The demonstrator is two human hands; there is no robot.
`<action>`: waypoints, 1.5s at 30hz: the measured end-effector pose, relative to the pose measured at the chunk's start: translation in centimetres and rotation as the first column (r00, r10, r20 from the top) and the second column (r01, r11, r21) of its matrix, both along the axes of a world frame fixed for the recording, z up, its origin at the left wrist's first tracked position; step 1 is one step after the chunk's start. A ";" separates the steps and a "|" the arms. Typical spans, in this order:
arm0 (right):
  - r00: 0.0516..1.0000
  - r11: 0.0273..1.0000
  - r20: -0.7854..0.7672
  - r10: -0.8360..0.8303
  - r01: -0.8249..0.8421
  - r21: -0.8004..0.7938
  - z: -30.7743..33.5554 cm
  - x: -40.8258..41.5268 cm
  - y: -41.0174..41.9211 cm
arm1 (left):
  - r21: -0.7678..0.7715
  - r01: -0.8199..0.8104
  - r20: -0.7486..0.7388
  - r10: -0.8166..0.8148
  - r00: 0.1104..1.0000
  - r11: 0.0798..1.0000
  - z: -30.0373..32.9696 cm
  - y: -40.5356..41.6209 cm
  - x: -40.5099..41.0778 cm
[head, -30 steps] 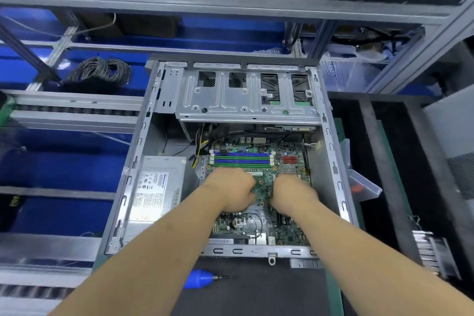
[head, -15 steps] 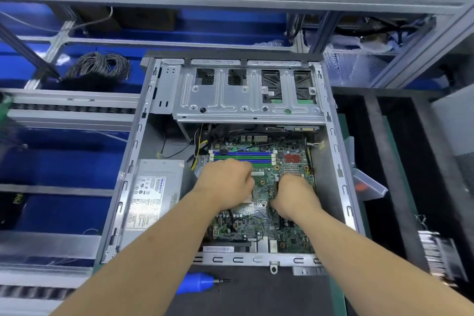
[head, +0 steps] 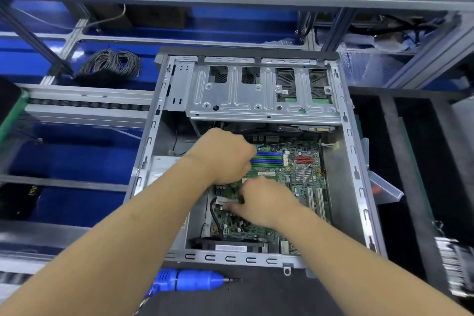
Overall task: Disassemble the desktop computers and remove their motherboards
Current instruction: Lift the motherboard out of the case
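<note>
**Both hands inside open case, motherboard still seated**

Head view: The desktop case point(head: 256, 156) lay on its side on the dark tabletop point(head: 256, 295), side panel off. The green motherboard point(head: 302, 179) sat flat on the floor of the case, below the metal drive cage point(head: 259, 92) and to the right of the grey power supply point(head: 164, 172).

The left hand point(head: 225, 159) was over the board's upper left part, fingers curled under; what it gripped, if anything, could not be told. The right hand point(head: 266, 202) lay lower, over the middle of the board, its fingertips point(head: 230, 206) pinching a pale connector point(head: 222, 201) from which a black cable point(head: 214, 215) looped down along the board's left edge. Both hands were touching or just above the board.

Assessment: the board appeared light and stiff but fragile, crowded with slots and small parts, including the blue and green memory slots point(head: 269, 158) and a finned heatsink point(head: 302, 174). It would best be taken by its bare edges, not by components. The connector should be pulled straight by its housing, not by the wire.

A blue electric screwdriver point(head: 189, 280) lay on the tabletop just in front of the case, clear of both hands.
</note>
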State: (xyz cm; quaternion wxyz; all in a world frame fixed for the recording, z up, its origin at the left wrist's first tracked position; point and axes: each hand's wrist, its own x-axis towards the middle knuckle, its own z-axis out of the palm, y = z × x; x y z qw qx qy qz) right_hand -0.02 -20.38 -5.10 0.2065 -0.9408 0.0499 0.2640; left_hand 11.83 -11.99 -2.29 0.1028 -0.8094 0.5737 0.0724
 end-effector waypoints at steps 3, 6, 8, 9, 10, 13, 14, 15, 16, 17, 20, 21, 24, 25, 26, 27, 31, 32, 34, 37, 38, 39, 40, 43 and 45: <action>0.996 0.996 -0.057 0.067 -0.070 -0.059 -1.1 0.0 1.0 | -0.091 -0.045 -0.037 0.041 0.998 0.995 0.0 1.0 0.7; 0.992 0.999 -0.126 0.032 -0.035 -0.019 -1.5 0.3 0.9 | -0.174 -0.142 -0.137 0.119 0.984 0.974 -0.1 1.6 0.7; 0.988 0.998 -0.144 0.063 -0.065 -0.006 -1.4 0.4 0.7 | -0.262 -0.207 -0.195 0.158 0.968 0.943 -0.1 1.7 0.7; 0.988 0.996 -0.131 0.087 -0.089 -0.012 -1.3 0.3 0.5 | -0.287 -0.232 -0.218 0.173 0.961 0.929 -0.1 1.7 0.8; 0.989 0.994 -0.106 0.105 -0.108 -0.021 -1.1 0.3 0.3 | -0.299 -0.244 -0.235 0.177 0.956 0.923 -0.1 1.7 0.9; 0.989 0.991 -0.076 0.125 -0.128 -0.046 -0.4 -0.1 -1.0 | -0.299 -0.248 -0.251 0.175 0.952 0.921 -0.2 1.8 1.0; 0.987 0.991 -0.106 0.122 -0.128 -0.046 -0.2 -0.4 -1.5 | -0.297 -0.248 -0.258 0.173 0.951 0.922 -0.3 1.7 1.0; 0.980 0.990 -0.156 0.123 -0.132 -0.049 -0.1 -0.7 -1.9 | -0.294 -0.247 -0.264 0.169 0.950 0.923 -0.4 1.7 1.0; 0.967 0.987 -0.217 0.130 -0.147 -0.063 0.0 -1.1 -2.2 | -0.290 -0.244 -0.267 0.166 0.949 0.925 -0.4 1.6 0.9; 0.949 0.981 -0.279 0.143 -0.173 -0.088 0.0 -1.4 -2.4 | -0.288 -0.242 -0.265 0.166 0.950 0.927 -0.4 1.6 0.9; 0.882 0.973 -0.449 0.142 -0.209 -0.102 0.0 -2.1 -2.7 | -0.284 -0.244 -0.252 0.173 0.952 0.927 -0.4 1.7 0.9; 0.858 0.974 -0.494 0.142 -0.211 -0.085 0.1 -2.2 -2.8 | -0.281 -0.245 -0.248 0.177 0.952 0.928 -0.5 1.7 0.8; 0.814 0.985 -0.570 0.109 -0.165 -0.047 0.6 -2.4 -3.0 | -0.272 -0.265 -0.254 0.197 0.947 0.925 -0.5 1.7 0.7; 0.816 0.989 -0.571 0.083 -0.139 -0.055 0.6 -2.5 -3.1 | -0.268 -0.271 -0.254 0.204 0.945 0.924 -0.5 1.7 0.8; 0.820 0.991 -0.570 0.057 -0.115 -0.066 0.4 -2.6 -3.2 | -0.264 -0.272 -0.250 0.207 0.946 0.925 -0.5 1.6 0.8; 0.816 0.994 -0.577 0.034 -0.090 -0.069 0.2 -2.8 -3.3 | -0.259 -0.273 -0.248 0.209 0.946 0.927 -0.5 1.6 0.8; 0.741 0.987 -0.663 -0.108 0.161 0.019 -0.5 -3.3 -4.0 | -0.235 -0.296 -0.257 0.234 0.938 0.926 -0.5 1.6 0.8; 0.718 0.974 -0.681 -0.142 0.223 0.032 -0.6 -3.4 -4.2 | -0.232 -0.294 -0.253 0.234 0.939 0.927 -0.5 1.6 0.7; 0.680 0.949 -0.707 -0.197 0.313 0.037 -0.9 -3.6 -4.6 | -0.231 -0.294 -0.249 0.236 0.939 0.927 -0.5 1.6 0.7; 0.638 0.927 -0.734 -0.233 0.374 0.031 -1.0 -3.7 -4.6 | -0.225 -0.299 -0.247 0.243 0.938 0.927 -0.5 1.6 0.7; 0.629 0.922 -0.739 -0.240 0.386 0.028 -1.0 -3.7 -4.6 | -0.220 -0.301 -0.249 0.244 0.937 0.928 -0.5 1.6 0.7; 0.624 0.918 -0.741 -0.248 0.395 0.025 -1.0 -3.7 -4.5 | -0.217 -0.302 -0.252 0.245 0.936 0.928 -0.5 1.6 0.7; 0.624 0.916 -0.738 -0.257 0.401 0.021 -0.9 -3.7 -4.4 | -0.217 -0.302 -0.254 0.246 0.936 0.928 -0.5 1.6 0.8; 0.651 0.902 -0.697 -0.301 0.432 0.014 -0.9 -4.0 -4.1 | -0.225 -0.308 -0.255 0.249 0.934 0.924 -0.5 1.6 0.8; 0.666 0.880 -0.659 -0.349 0.475 0.015 -0.9 -4.2 -3.9 | -0.236 -0.312 -0.247 0.253 0.935 0.921 -0.5 1.7 0.8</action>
